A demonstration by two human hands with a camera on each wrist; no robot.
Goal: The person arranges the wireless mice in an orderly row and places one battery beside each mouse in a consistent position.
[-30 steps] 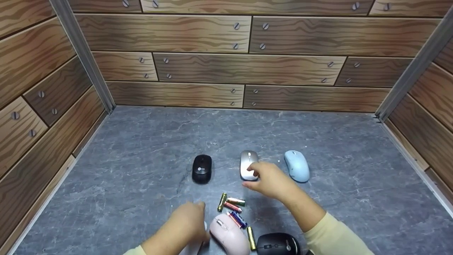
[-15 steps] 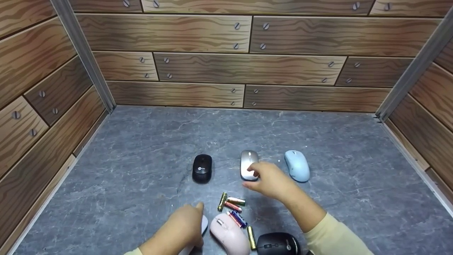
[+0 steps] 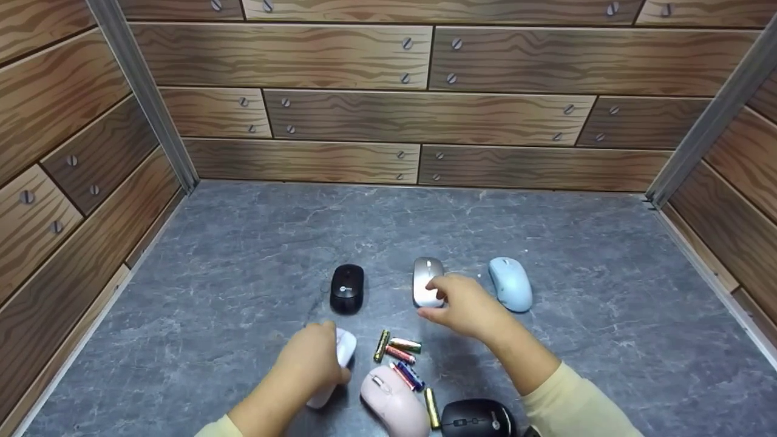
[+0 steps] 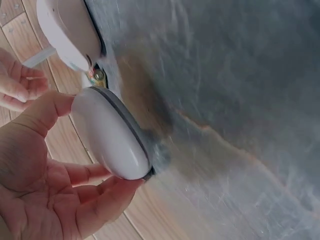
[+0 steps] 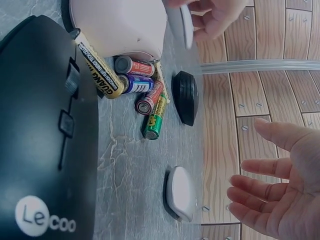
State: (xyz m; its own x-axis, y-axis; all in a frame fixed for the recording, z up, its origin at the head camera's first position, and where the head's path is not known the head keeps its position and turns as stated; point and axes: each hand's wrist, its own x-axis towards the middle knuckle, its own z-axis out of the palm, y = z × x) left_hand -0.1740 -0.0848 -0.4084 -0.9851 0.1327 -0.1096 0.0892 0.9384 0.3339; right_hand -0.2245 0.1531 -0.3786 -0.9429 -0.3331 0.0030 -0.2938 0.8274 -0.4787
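My left hand (image 3: 309,358) grips a white computer mouse (image 3: 346,347) by its sides, thumb on one side and fingers on the other. In the left wrist view the mouse (image 4: 107,137) is tilted, and whether it touches the table cannot be told. My right hand (image 3: 467,306) hovers, fingers loosely bent and holding nothing, by the near end of a silver mouse (image 3: 425,279). The right wrist view shows that hand (image 5: 285,180) apart from every mouse. Between the hands lie several loose batteries, among them a gold one (image 3: 381,346) and a red one (image 3: 400,354).
A pink mouse (image 3: 393,400) and a black Lecoo mouse (image 3: 476,417) lie at the near edge, a gold battery (image 3: 431,408) between them. Farther back stand a black mouse (image 3: 347,288) and a light blue mouse (image 3: 510,284). Wood-patterned walls (image 3: 340,115) enclose the grey table (image 3: 243,255).
My left hand has moved forward and slightly left with the white mouse, which now shows more clearly beside the batteries. The right hand has barely moved.
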